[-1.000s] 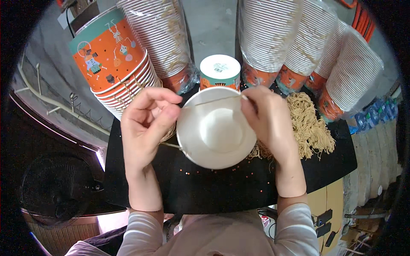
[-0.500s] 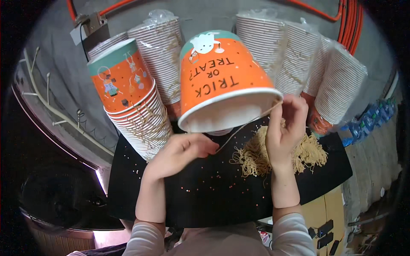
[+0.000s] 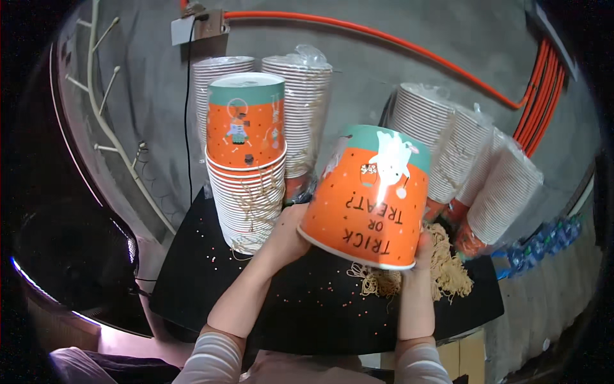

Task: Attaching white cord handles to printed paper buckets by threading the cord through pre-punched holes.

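A large orange paper bucket with a green base band and a white ghost-like figure hangs upside down and tilted over the table, its open rim toward me. My left hand is at its left edge, fingers curling behind the rim. At the right edge, my right hand grips the rim, mostly hidden by the bucket. The thin cord seen earlier is out of sight. To the left stands a tall stack of nested upside-down buckets, with cord loops hanging down its side.
A heap of tan cords lies on the black table, among small scattered bits. Plastic-wrapped bucket stacks stand behind at left, and more wrapped stacks lean at right. A white coat rack is at far left.
My left hand, formerly drawing a cord below the rim, has moved up to the bucket's left side. The bucket has tipped so its inside no longer shows. My view has shifted.
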Motion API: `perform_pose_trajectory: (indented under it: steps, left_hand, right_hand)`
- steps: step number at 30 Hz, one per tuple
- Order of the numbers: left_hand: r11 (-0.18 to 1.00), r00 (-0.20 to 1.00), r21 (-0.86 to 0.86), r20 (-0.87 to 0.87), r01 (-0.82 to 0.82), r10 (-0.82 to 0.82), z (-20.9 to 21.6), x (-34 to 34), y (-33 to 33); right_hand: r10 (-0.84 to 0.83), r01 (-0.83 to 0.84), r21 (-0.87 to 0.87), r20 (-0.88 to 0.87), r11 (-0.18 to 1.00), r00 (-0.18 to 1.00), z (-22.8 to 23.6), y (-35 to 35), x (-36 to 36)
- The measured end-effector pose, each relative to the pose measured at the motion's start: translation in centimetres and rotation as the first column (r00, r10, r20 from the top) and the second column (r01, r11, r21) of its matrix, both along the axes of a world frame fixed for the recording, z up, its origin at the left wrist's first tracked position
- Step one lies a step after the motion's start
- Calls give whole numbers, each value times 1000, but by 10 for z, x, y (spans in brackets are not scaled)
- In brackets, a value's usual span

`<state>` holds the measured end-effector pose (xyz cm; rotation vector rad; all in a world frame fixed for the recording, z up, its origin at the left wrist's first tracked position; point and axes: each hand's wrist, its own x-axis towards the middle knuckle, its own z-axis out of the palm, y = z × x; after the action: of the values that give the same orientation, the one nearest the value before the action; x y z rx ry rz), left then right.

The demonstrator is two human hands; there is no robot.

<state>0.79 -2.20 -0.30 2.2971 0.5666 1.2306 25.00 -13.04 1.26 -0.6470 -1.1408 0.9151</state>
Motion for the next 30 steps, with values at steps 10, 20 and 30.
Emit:
perform_pose_trajectory:
  steps: [10, 20, 30]
  left_hand:
    - [859, 867, -459, -306, 228, -394, 48, -44, -19]
    - [828, 656, -355, -504, 435, -561, 45, -54, -32]
    - [870, 680, -265, -545, 415, -491, 46, -55, -34]
  right_hand:
    - [-353, 386, 257, -165, 886, 921, 80, 91, -42]
    - [-367, 249, 511, 144, 823, 919, 127, 213, -171]
    - [-287, 112, 394, 421, 912, 860, 99, 193, -159]
